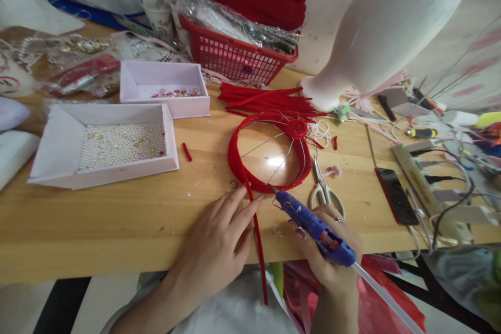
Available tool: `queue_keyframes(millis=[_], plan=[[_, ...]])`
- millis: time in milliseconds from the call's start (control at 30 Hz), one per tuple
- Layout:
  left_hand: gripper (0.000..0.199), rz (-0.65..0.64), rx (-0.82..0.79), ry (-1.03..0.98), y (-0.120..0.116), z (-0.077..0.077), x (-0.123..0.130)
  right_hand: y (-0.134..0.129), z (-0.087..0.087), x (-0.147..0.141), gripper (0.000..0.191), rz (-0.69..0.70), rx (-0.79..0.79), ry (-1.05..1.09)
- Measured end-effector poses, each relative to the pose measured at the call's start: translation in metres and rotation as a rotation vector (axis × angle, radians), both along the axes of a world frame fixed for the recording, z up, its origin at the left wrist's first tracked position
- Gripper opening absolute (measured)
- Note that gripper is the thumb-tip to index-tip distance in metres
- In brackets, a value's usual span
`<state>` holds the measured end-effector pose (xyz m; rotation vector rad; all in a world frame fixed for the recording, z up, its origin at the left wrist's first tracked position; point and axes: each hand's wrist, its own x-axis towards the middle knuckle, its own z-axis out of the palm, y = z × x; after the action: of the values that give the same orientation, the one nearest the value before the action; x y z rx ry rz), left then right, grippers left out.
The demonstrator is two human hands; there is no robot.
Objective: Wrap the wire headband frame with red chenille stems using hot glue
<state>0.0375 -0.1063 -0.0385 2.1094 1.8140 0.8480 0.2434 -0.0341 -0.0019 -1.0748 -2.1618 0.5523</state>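
Note:
A red fuzzy ring with thin wire spokes [234, 159] lies on the table in front of me, a round red knob [297, 129] joined at its far side. My left hand [223, 229] is at the ring's near edge, its fingers closed on a red pipe cleaner [259, 240] that runs from the ring down past the table edge. My right hand [332, 245] grips a blue glue gun [309, 219] with a clear glue stick [383, 292] coming out of its back. The gun's nozzle is at the ring's near rim, close to my left fingertips.
Scissors [323, 188] lie right of the ring. Red pipe cleaners [262, 99] are bundled behind it, near a white mannequin head [383, 26] and a red basket [238, 55]. White boxes of pearls [129, 175] and gems [166, 107] stand left. A phone [397, 195] and power strip [434, 193] lie right.

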Motion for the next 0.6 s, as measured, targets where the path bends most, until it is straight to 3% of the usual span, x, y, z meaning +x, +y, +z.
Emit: queue_keyframes(millis=[600], plan=[[0.046, 0.002, 0.005, 0.002, 0.0003, 0.0008, 0.0, -0.0022, -0.005, -0.0006, 0.006, -0.066, 0.072, 0.065]])
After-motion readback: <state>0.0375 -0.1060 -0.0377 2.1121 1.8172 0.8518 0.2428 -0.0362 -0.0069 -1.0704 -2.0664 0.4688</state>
